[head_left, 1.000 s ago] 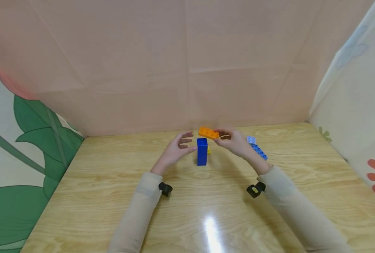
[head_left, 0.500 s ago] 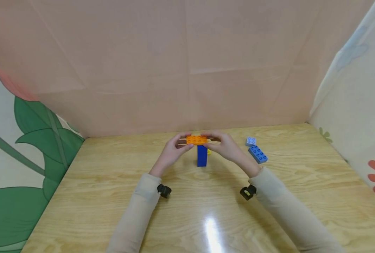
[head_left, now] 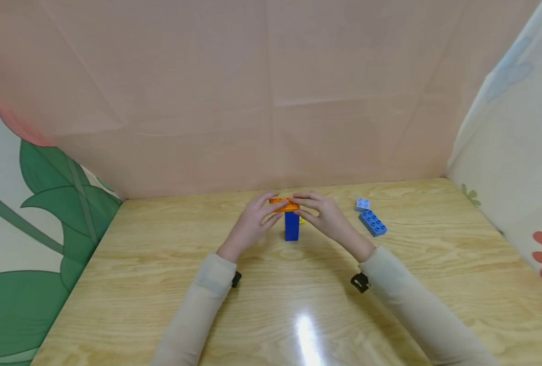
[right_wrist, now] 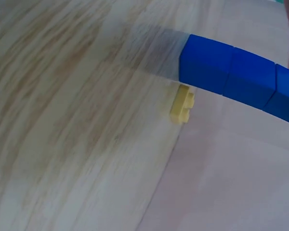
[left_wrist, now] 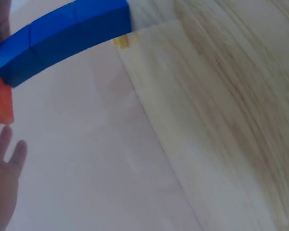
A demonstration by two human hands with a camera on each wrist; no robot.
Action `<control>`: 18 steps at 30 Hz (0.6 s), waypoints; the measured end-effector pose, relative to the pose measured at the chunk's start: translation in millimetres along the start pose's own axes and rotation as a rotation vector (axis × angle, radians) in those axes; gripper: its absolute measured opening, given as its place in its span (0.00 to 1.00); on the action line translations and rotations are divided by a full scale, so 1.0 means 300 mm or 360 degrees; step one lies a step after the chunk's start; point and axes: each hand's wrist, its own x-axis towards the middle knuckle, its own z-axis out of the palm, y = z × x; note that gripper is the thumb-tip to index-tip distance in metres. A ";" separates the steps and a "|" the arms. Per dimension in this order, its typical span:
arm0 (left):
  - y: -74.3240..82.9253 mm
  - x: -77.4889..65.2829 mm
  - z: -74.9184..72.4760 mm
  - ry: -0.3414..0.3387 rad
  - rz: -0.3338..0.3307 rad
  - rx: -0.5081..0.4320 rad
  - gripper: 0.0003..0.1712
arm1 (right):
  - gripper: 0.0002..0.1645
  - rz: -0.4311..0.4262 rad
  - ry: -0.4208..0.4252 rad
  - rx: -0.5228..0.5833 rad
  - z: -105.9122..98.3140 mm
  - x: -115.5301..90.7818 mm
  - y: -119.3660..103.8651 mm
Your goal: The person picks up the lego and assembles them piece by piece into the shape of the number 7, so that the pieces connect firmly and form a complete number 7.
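An orange toy brick [head_left: 277, 208] lies flat across the top of an upright tower of dark blue toy bricks [head_left: 291, 230], its left end overhanging. My left hand [head_left: 251, 221] lays extended fingers on the brick's top, its thumb apart below. With its fingers over the right end and the thumb at the front edge, my right hand [head_left: 328, 218] holds the same brick. The wrist views show several stacked blue bricks [right_wrist: 253, 72]; the orange brick [left_wrist: 2, 103] is only partly in the left one and nearly out of the right one.
Behind the tower a small yellow brick [right_wrist: 180, 104] lies on the wooden table [head_left: 298, 284]. To the right lie a light blue brick [head_left: 362, 204] and a longer blue brick [head_left: 372, 223]. A pinkish cloth [head_left: 198, 101] hangs along the back edge.
The orange brick has moved left and down onto the blue tower. My left hand took its left end, then shifted its fingers onto the top. My right hand came left with the brick.
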 end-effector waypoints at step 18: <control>0.009 -0.023 0.004 0.0020 0.0293 0.0402 0.30 | 0.27 -0.0281 0.0179 -0.0179 0.031 -0.033 0.029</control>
